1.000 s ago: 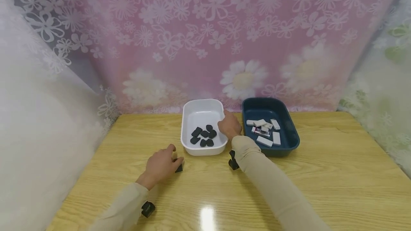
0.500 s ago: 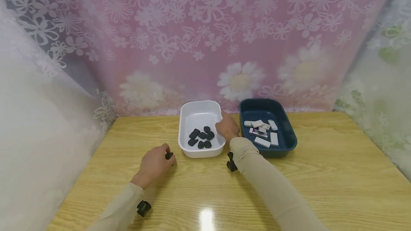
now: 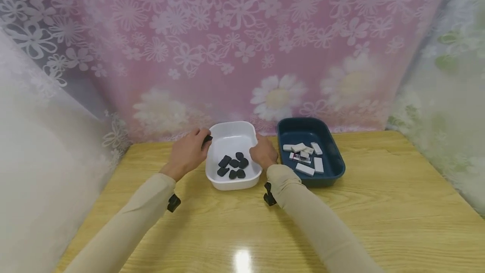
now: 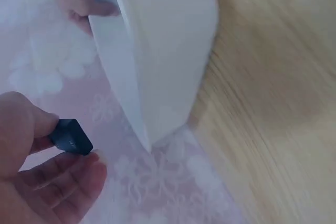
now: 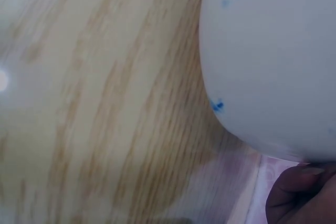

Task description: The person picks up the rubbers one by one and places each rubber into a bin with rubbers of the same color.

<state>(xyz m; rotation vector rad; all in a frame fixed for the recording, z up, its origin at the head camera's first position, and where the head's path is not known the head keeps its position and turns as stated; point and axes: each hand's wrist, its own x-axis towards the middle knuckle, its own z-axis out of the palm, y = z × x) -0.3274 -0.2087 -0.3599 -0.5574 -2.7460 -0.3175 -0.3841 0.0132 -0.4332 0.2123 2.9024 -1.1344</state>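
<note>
My left hand (image 3: 187,153) pinches a small black angular block (image 4: 71,137) between thumb and fingertips. It is held at the left rim of the white plastic tub (image 3: 235,185), above table height. My right hand (image 3: 264,152) grips that tub's right rim, with the thumb over the edge, as the left wrist view also shows. Several black pieces (image 3: 225,161), some blocky and some rounded, lie on the tub's floor towards its front. In the right wrist view, the tub's outer wall (image 5: 268,66) bears blue smudges, and only part of the right hand shows.
Right of the white tub stands a dark blue tub (image 3: 335,172) holding several white erasers (image 3: 305,169), one in a printed sleeve. Both tubs stand on a wood-grain table (image 3: 212,231), near a pink floral curtain (image 3: 227,54) at the back. Black wrist cameras (image 3: 174,202) sit under the sleeves.
The left hand has picked up the black block from the table left of the white tub and moved it up and forward to the tub's left rim. The right hand keeps its grip.
</note>
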